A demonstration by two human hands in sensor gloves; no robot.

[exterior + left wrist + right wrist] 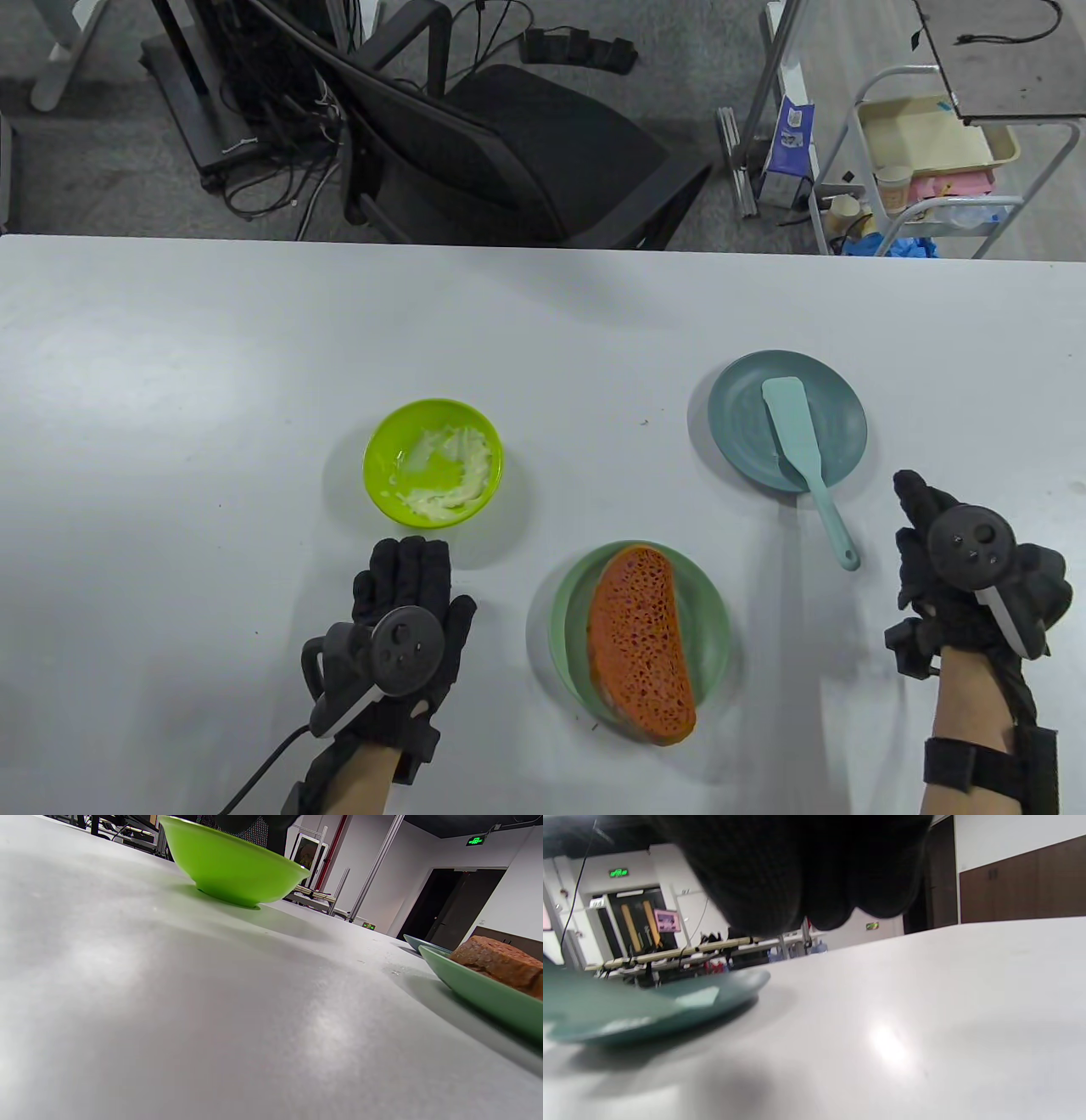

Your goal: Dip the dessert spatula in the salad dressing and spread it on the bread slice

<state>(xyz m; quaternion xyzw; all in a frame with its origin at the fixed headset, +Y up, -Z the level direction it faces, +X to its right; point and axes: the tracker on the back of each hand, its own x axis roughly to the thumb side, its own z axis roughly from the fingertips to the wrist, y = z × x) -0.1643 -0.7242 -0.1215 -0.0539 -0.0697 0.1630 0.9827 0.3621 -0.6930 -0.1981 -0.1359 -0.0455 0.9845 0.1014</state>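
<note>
1. While both gloved hands rest on the white surface [170, 382], the left hand [399, 628] lies flat at about 7 o'clock of the scene, its fingers [407, 564] straight and holding nothing
2. Just past those fingertips, at their 12 o'clock, stands the lime green bowl [433, 461] with smears of pale salad dressing [450, 484] inside; the left wrist view shows the bowl's outer wall close by
3. At 6 o'clock of the scene sits a light green plate [713, 628] carrying the reddish-brown bread slice [638, 641], which hangs over the plate's near rim
4. At 2 o'clock from the bread, a blue-grey plate [738, 416] bears the dessert spatula [802, 454]: its blade lies on the plate and its handle runs out over the rim toward 5 o'clock, the end down on the surface
5. The right hand [967, 577] rests at 3 o'clock of the handle's end, near it but apart; one of its fingers [916, 497] points toward 11 o'clock, the rest look loosely bent, and it grips nothing
</note>
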